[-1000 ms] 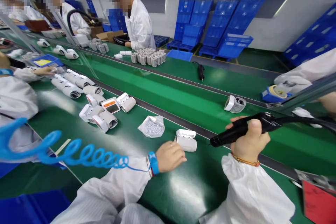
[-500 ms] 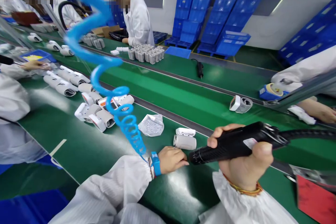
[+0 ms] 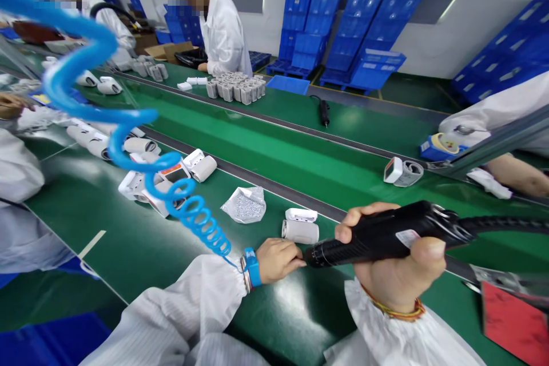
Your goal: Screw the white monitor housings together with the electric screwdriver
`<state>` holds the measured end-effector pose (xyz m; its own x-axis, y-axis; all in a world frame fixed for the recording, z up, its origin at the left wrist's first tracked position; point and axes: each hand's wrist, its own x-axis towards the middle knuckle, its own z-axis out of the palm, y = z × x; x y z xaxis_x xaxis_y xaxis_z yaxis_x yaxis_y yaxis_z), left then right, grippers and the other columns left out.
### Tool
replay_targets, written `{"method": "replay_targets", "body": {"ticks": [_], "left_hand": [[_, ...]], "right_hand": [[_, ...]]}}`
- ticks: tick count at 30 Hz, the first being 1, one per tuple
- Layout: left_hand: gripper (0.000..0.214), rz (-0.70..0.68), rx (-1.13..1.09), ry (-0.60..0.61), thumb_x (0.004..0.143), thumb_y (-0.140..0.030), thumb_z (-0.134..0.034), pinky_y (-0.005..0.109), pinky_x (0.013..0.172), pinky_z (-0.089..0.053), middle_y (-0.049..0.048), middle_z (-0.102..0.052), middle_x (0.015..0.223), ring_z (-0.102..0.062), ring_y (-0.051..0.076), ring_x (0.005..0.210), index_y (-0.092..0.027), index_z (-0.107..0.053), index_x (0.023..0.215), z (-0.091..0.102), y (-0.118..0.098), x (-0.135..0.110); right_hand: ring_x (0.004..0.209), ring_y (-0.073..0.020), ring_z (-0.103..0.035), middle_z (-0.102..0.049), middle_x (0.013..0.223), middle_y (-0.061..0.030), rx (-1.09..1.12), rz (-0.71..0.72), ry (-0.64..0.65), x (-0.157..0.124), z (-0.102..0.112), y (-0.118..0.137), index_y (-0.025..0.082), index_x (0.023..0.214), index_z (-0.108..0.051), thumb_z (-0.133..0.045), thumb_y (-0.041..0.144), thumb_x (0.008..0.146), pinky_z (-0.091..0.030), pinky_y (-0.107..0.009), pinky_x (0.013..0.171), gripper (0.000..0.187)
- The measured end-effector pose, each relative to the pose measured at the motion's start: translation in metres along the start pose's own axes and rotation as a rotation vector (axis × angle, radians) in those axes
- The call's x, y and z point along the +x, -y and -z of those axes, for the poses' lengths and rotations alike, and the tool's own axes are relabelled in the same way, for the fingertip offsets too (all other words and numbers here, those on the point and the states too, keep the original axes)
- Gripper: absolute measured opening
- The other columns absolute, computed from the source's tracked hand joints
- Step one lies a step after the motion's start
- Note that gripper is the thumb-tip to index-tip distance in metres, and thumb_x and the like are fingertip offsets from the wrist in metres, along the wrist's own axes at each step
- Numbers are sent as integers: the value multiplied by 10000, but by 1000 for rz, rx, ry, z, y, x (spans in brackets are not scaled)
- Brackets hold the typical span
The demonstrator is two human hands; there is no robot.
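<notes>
A black electric screwdriver [image 3: 373, 237] lies across the palm of my right hand [image 3: 398, 274], my fingers wrapped round its body and a cable running off to the right. Its tip end points left and meets the fingertips of my left hand [image 3: 281, 258]. Those fingers are pinched together at the tip; anything small between them is hidden. A blue wrist strap [image 3: 252, 267] with a coiled blue cord [image 3: 193, 211] is on my left wrist. Just beyond the fingers lies a wrist blood pressure monitor [image 3: 300, 226] with its grey cuff. Left of it rests an open plastic bag of small screws [image 3: 245, 205].
More monitors [image 3: 158, 180] are heaped at the left. A green conveyor belt [image 3: 274, 143] runs past the bench, carrying one monitor [image 3: 403, 171]. A red sheet [image 3: 512, 320] lies at the right. Co-workers in white coats [image 3: 225, 28] stand opposite and alongside.
The monitor on the belt has moved right. The coiled blue cord has swung left. Both hands and the screwdriver keep nearly the same position.
</notes>
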<state>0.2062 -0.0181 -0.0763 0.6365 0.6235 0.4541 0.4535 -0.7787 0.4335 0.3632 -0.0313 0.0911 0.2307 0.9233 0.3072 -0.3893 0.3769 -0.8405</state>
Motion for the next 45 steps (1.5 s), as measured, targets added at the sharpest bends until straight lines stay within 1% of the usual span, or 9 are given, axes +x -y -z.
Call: {"method": "replay_targets", "body": {"ticks": [5,9,12,14,18,24,30,36,45], "left_hand": [[506,-54,-73,-146,930,-613,-395,308,725,-538,64,-665,832,-653,183,799,-165,-624,975,8,-1,3],[927,4,-10,-316,677,-773,-615,505,901,-510,168,-573,1111,-583,335,1078,-145,-438,1335,14,11,17],[1268,34,53,-252,520,-706,-786,625,1017,-404,235,-401,1340,-382,453,1314,-161,-166,1484,11,22,33],[1339,48,79,-142,498,-541,-881,638,1047,-371,237,-337,1399,-318,466,1358,-189,-65,1501,7,25,40],[1195,169,40,-11,575,-330,-866,516,976,-483,172,-442,1291,-515,362,1207,-207,-100,1483,3,24,44],[847,85,44,14,626,-485,-764,427,857,-538,119,-556,1099,-599,283,994,-160,-394,1315,7,15,38],[672,-50,134,-35,737,-536,-635,435,875,-500,139,-627,1095,-607,280,996,-128,-491,1251,8,8,35],[634,-71,167,-7,765,-596,-581,414,790,-501,106,-670,985,-623,259,877,-136,-535,1199,15,2,37],[681,-63,156,55,756,-618,-575,418,789,-479,107,-661,1052,-607,257,891,-148,-498,1243,13,3,37]], "right_hand": [[450,-157,-578,-640,654,-22,-4,13,15,1,3,5,199,804,-657,-656,702,621,-468,-297,429,536],[463,-164,-576,-629,652,-19,-40,97,-41,5,14,19,216,804,-677,-605,742,630,-462,-309,420,559],[494,-156,-569,-606,639,-14,-67,182,-140,9,25,30,225,771,-689,-627,753,593,-455,-300,421,561],[480,-154,-550,-582,603,-16,-83,279,-169,12,33,34,226,735,-699,-618,774,561,-429,-295,386,581],[461,-164,-519,-555,574,-21,-116,397,-182,14,40,35,247,746,-710,-549,803,567,-405,-321,363,606],[487,-158,-529,-550,631,-8,-134,268,-265,5,17,36,249,706,-649,-637,800,522,-408,-320,398,581],[493,-158,-559,-579,653,2,-96,218,-184,3,11,29,235,757,-634,-634,760,596,-439,-329,445,549],[470,-170,-559,-600,642,-4,-88,236,-192,5,6,22,217,760,-646,-642,728,612,-413,-330,415,533],[464,-162,-565,-599,637,-4,-100,242,-199,6,6,12,216,768,-629,-616,735,629,-426,-315,409,537]]}}
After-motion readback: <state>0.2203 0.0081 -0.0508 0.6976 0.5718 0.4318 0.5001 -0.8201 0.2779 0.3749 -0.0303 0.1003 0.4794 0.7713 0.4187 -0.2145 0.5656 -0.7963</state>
